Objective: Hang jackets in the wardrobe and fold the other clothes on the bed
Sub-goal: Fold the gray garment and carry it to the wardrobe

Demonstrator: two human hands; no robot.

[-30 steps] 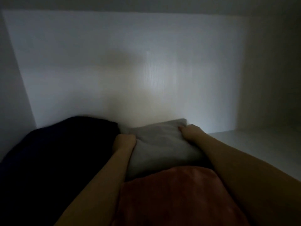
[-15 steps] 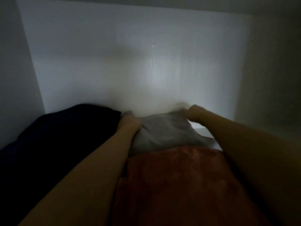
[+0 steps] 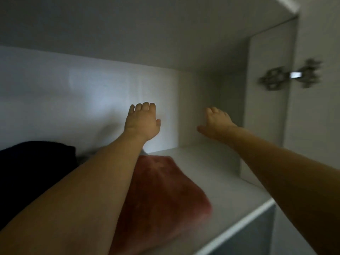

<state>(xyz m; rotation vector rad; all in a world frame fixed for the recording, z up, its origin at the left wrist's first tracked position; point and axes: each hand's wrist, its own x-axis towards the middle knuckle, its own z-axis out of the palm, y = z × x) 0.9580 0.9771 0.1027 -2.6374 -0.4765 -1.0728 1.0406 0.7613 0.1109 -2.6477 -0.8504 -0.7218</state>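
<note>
A: Two forearms cross the frame from the bottom edge toward the centre, inside a white wardrobe compartment. The left hand (image 3: 142,122) is raised with fingers straight and close together, holding nothing; the right hand (image 3: 217,122) is spread and loose, also holding nothing.

B: What lies beneath them?

A: A folded reddish garment (image 3: 161,196), soft and slightly fuzzy, rests on the smooth white shelf (image 3: 226,181) at lower centre, partly hidden by the left forearm. A dark folded garment (image 3: 33,166), nearly black, lies beside it at centre left. A sliver of grey cloth (image 3: 86,157) shows between them, mostly covered by the arm.

B: And the surroundings?

A: A flat white back panel (image 3: 73,92) fills the upper left. At the upper right, a blurred metal hinge (image 3: 290,76) sits where the side panel meets the open door (image 3: 316,126). The shelf's front edge runs diagonally at lower right.
</note>
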